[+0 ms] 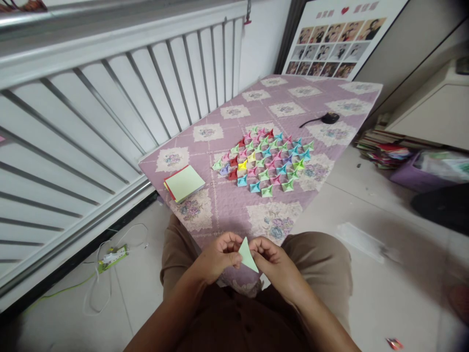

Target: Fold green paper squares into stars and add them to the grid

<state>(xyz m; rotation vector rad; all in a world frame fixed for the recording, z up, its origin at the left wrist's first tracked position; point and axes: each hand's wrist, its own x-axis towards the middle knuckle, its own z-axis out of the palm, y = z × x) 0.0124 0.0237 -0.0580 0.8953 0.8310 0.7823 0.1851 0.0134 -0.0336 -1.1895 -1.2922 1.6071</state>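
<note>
Between my hands, just above the near corner of the table, is a light green sheet of paper (248, 256) folded into a triangle. My left hand (223, 252) pinches its left side between thumb and fingers. On the opposite side, my right hand (266, 252) also grips it, with thumb and fingertips closed at the edge. Farther up the table stand rows of small folded paper pieces (264, 164) in green, pink, blue, red and yellow. A stack of square coloured paper (185, 183), pale green on top, lies to the left.
The table wears a purple floral cloth (229, 210). A black object with a short cord (330, 118) rests toward the right edge. White railing-like slats (110, 122) border the left side. On the floor are a power strip (113, 256) and a purple bin (412, 171).
</note>
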